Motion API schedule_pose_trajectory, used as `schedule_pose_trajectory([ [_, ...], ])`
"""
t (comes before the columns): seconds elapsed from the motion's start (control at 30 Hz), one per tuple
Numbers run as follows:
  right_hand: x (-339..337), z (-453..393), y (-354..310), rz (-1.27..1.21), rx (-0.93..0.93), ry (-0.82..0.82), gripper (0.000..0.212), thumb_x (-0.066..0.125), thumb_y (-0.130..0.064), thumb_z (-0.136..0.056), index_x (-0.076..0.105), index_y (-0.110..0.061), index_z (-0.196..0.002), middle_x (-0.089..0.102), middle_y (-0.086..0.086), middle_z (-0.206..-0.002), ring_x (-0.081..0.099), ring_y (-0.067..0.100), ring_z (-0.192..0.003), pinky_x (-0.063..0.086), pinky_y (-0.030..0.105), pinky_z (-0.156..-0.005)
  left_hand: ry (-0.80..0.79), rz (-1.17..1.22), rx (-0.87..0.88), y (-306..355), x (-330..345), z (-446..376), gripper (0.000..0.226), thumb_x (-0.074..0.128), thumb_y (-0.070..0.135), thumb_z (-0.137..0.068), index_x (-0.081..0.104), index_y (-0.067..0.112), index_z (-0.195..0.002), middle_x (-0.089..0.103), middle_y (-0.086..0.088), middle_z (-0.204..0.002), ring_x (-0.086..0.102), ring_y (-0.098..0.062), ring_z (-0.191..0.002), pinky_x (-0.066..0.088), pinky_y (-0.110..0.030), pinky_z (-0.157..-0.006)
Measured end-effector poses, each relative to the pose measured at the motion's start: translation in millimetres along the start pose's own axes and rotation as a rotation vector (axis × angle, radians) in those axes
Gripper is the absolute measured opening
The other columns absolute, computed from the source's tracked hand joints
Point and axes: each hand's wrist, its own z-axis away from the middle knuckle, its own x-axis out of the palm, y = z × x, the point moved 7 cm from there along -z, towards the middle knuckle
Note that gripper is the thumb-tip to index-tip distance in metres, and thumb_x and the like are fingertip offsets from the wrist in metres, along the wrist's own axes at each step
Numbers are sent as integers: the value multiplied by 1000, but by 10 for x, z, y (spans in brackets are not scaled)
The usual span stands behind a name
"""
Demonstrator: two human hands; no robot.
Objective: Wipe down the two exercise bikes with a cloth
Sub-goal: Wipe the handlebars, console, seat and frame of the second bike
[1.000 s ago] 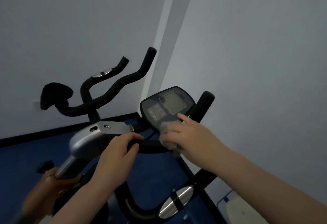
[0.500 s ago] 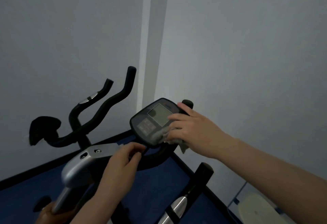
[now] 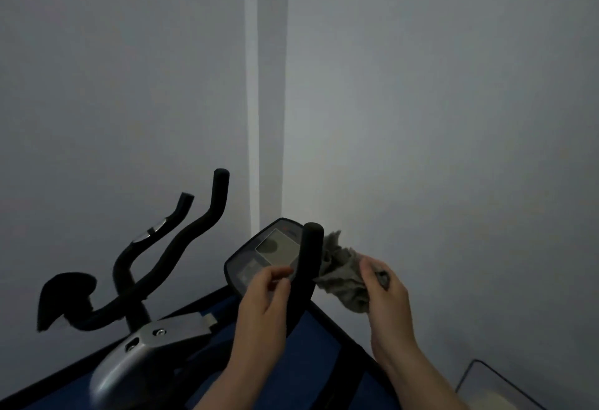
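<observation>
There, cloth [image 3: 343, 275] between right fingers [image 3: 372, 275].

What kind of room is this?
Probably a small gym or workout room. There's an exercise bike with a display console, a second bike's black handlebars beside it in the corner, and blue floor matting underneath.

Dim, grey light; the wall [image 3: 421, 117] glows palest at centre. Edges darken and bend. Both hands look slightly blurred.
</observation>
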Motion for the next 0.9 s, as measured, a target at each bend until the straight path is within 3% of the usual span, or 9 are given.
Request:
schedule_pose_trajectory([
  [0.17, 296, -82, -107, -151, -66, -151, 24, 60, -43, -86, 74, -30, -101, 74, -3, -104, 69, 12, -99, 54, 18, -75, 15, -315, 15, -128, 135, -7, 14, 43, 39, -101, 54, 46, -97, 64, 26, -90, 60, 8, -84, 43, -20, -66],
  [0.3, 621, -129, -331, -89, -223, -363, 24, 57, -45, -91, 69, -36, -110, 71, -8, -112, 66, 11, -105, 55, 22, -81, 19, -223, -14, -198, 73, -106, 21, 45, 34, -101, 64, 37, -94, 68, 20, -84, 63, 2, -79, 50, -28, -73],
  [0.4, 701, -57, -181, -38, -288, -456, 42, 64, -29, -92, 55, -36, -133, 62, -18, -128, 58, 5, -119, 50, 22, -94, -21, -201, -62, -202, 7, -151, 28, 43, 29, -103, 68, 31, -90, 71, 15, -85, 64, 0, -83, 49, -21, -75],
  [0.47, 662, -21, -49, -47, -289, -480, 53, 64, -23, -92, 47, -35, -141, 56, -23, -134, 53, 2, -125, 47, 17, -97, -60, -271, -78, -228, -27, -139, 29, 44, 31, -102, 69, 25, -88, 71, 8, -83, 65, -9, -81, 50, -26, -73],
  [0.53, 605, -48, 45, -61, -256, -506, 53, 64, -22, -91, 47, -37, -139, 59, -23, -131, 55, 2, -123, 47, 16, -95, -96, -460, -67, -263, -40, -95, 33, 44, 36, -102, 66, 18, -86, 68, 1, -78, 64, -15, -75, 49, -34, -69],
  [0.63, 589, -124, -45, -94, -244, -536, 47, 67, -26, -90, 53, -41, -132, 64, -21, -124, 60, 3, -117, 50, 16, -90, -57, -687, -1, -281, -17, 14, 44, 37, 41, -103, 49, 20, -65, 54, 3, -58, 55, -11, -55, 35, -27, -52],
  [0.73, 667, -194, -88, -162, -231, -545, 47, 66, -31, -90, 53, -35, -135, 64, -20, -123, 60, 2, -116, 50, 15, -90, -27, -795, 19, -298, 13, -12, 45, 31, 39, -104, 35, 24, -62, 45, 5, -55, 52, -16, -56, 33, -31, -54],
  [0.83, 634, -48, 215, -150, -158, -557, 52, 65, -30, -87, 52, -24, -138, 66, -20, -121, 61, 4, -116, 50, 16, -90, -68, -883, 26, -332, 27, -25, 36, 32, 31, -105, 35, 29, -69, 38, 12, -61, 51, -19, -66, 45, -37, -64],
  [0.9, 548, 74, 416, -100, -117, -592, 49, 65, -31, -85, 54, -27, -132, 69, -21, -115, 63, 7, -114, 51, 16, -88, -76, -918, 36, -350, 28, -24, 37, 36, 17, -104, 33, 21, -67, 33, 9, -59, 43, -18, -57, 42, -40, -54],
])
